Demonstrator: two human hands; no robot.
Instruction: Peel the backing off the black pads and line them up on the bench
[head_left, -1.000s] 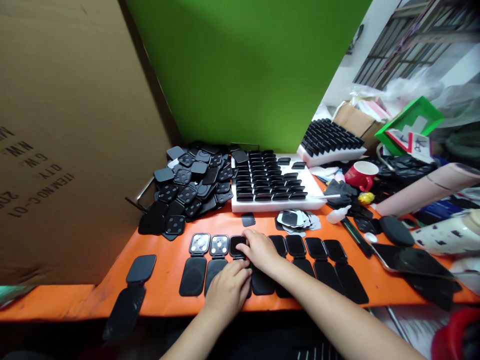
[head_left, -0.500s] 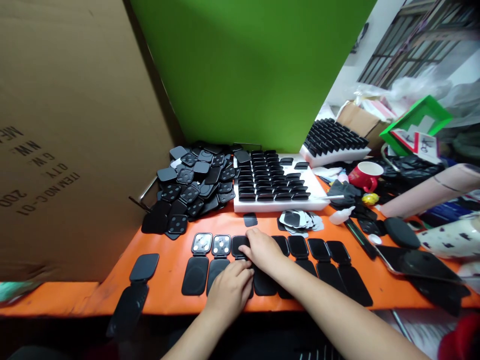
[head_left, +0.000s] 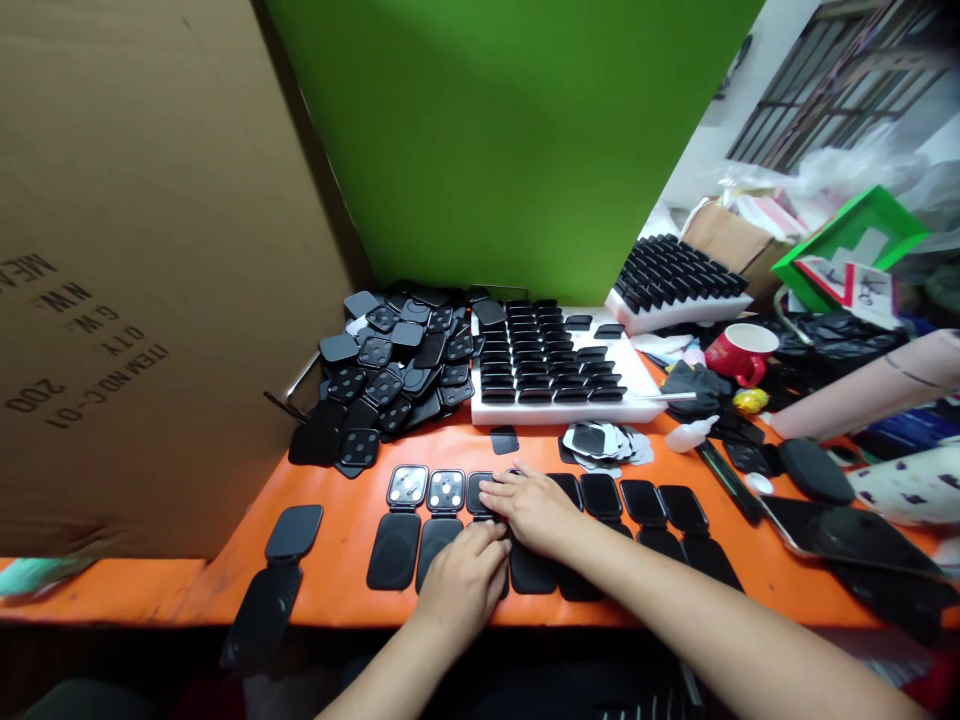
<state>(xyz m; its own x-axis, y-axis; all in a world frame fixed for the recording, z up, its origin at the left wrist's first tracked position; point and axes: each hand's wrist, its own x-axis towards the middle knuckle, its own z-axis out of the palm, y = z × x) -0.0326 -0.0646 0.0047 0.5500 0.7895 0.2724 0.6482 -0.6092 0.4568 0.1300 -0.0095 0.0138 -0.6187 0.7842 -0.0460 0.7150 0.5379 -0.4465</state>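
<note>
Right grip [head_left: 536, 512] lies spread over a pad [head_left: 474, 494]; left grip [head_left: 466, 575] is curled, its hold hidden. A bump could knock the next pad [head_left: 446, 489] crooked.

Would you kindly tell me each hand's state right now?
Left hand: fingers bent; whether it holds anything cannot be told.
Right hand: open, palm down, fingers over a black panel.

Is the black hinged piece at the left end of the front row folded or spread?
Spread: its white-dotted upper panel and black lower panel lie end to end.
</note>
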